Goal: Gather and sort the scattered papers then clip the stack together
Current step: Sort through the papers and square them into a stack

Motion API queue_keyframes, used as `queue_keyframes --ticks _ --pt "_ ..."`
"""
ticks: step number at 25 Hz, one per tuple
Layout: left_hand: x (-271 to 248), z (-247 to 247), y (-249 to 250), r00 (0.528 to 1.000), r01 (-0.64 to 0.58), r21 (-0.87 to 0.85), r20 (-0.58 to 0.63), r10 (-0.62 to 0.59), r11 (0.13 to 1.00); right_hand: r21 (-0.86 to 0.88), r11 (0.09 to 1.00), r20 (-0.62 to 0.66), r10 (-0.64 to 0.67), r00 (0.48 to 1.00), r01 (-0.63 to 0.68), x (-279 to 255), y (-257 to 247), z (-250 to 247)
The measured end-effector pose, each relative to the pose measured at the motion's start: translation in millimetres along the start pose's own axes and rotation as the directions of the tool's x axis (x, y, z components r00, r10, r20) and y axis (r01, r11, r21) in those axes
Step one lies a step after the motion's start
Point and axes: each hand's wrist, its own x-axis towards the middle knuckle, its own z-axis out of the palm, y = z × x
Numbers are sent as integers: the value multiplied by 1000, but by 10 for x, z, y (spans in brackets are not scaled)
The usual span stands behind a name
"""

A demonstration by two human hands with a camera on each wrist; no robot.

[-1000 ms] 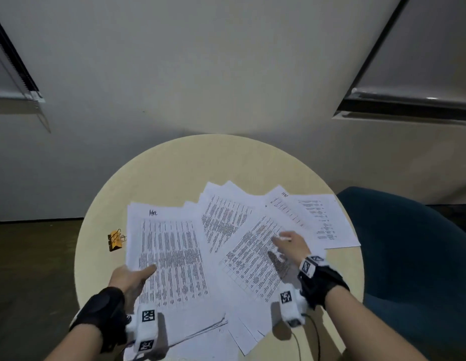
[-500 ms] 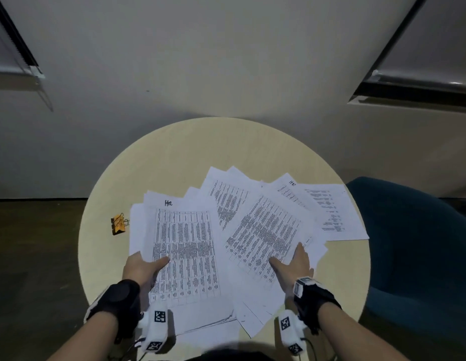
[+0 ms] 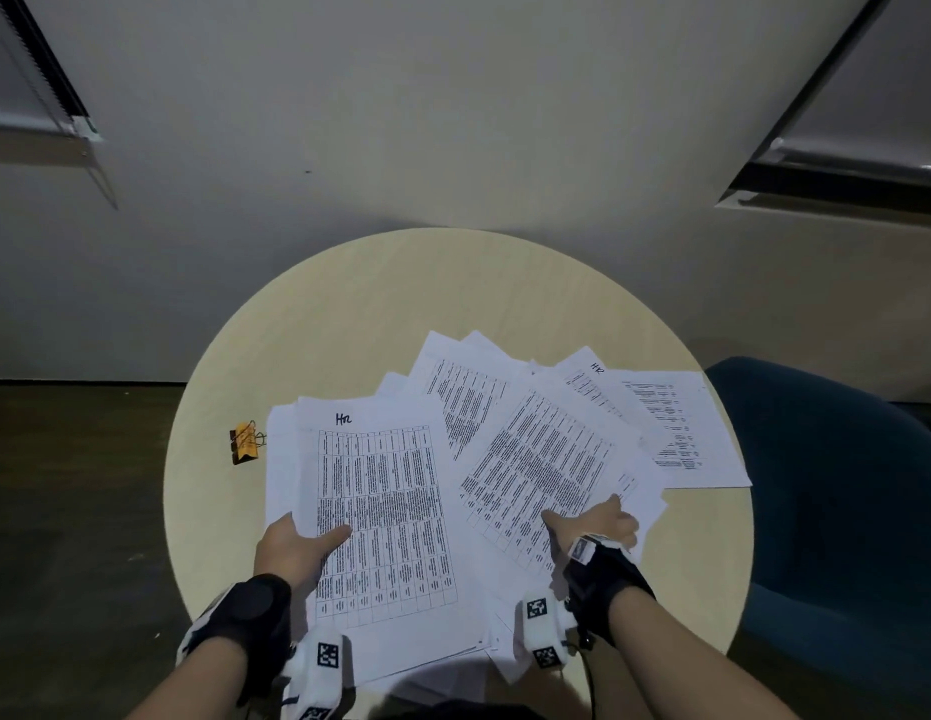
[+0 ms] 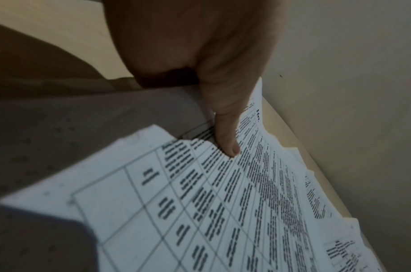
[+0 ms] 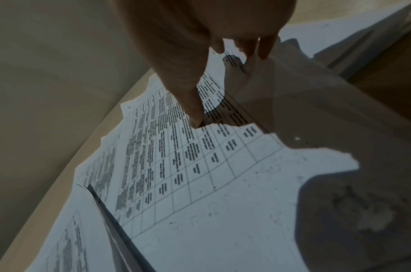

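Gathering was under way: left hand pinched the near edge of the "HR"-marked sheet, thumb on top; right hand gripped a tilted sheet right of it. Binder clip lay left of the papers on the worktop. Next, likely squaring the sheets together.

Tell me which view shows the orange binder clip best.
The head view: the orange binder clip lies in plain sight on the round table, just left of the papers. Neither wrist view shows it; both are filled with fingers and printed sheets.
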Motion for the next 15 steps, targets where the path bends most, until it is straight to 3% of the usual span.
queue_keyframes --ticks 2,3,5,6,7,9,11,15 --pt "16 -7 13 1000 -1 13 8 1 1000 -156 984 51 -75 996 82 -46 4 40" --pt "37 -10 4 1000 -1 21 16 1 1000 -181 961 114 -190 975 208 -56 20 89" --pt "63 -9 -15 1000 -10 29 27 9 1000 -155 890 208 -396 894 430 -28 74 156" --pt "71 -10 -26 1000 -14 25 27 13 1000 -123 873 215 -440 872 471 -33 96 161" --pt "59 -7 -23 999 -18 14 27 17 1000 -102 875 179 -451 874 473 -36 129 159" --pt "45 -4 -14 999 -34 4 21 34 999 -112 924 77 -359 930 365 -42 203 143" --pt "34 -1 -14 999 -43 2 20 43 999 -189 939 60 -282 958 288 -59 258 127" --pt "22 6 -31 1000 -19 -2 20 19 1000 -196 894 157 -377 913 403 -53 220 123"
